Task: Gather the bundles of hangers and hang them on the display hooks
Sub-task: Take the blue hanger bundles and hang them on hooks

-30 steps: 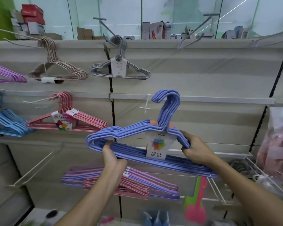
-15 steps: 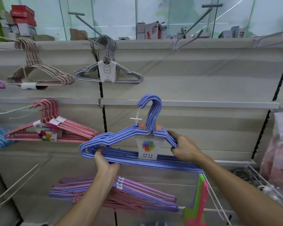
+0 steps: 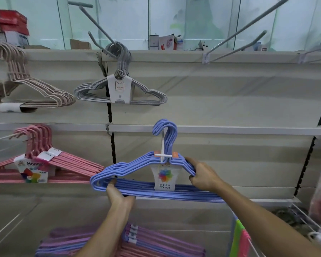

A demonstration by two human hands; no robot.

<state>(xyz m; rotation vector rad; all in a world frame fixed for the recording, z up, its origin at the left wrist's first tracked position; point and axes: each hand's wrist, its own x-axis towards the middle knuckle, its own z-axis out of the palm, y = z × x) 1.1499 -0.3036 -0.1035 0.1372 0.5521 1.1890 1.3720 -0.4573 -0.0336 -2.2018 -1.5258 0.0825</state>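
I hold a bundle of blue hangers (image 3: pixel 137 190) with a white paper label up against the shelf wall. My left hand (image 3: pixel 119 195) grips its bottom bars near the left end. My right hand (image 3: pixel 202 176) grips the right shoulder. The bundle's hooks (image 3: pixel 167 130) sit over a white display hook (image 3: pixel 163 151) that sticks out from the middle rail, its crossbar in front of the hanger necks. More purple and pink hanger bundles (image 3: pixel 130 242) lie low down, partly hidden by my left arm.
On the wall hang a grey bundle (image 3: pixel 119 91), a beige bundle (image 3: pixel 28 93) and a pink bundle (image 3: pixel 50 166) to the left. Bare grey display hooks (image 3: pixel 235 41) jut out at upper right. A wire basket (image 3: pixel 304 219) and bagged goods stand at right.
The blue bundle has moved left and toward the wall, and its hooks now lie over the white display hook. Both hands keep their grip.
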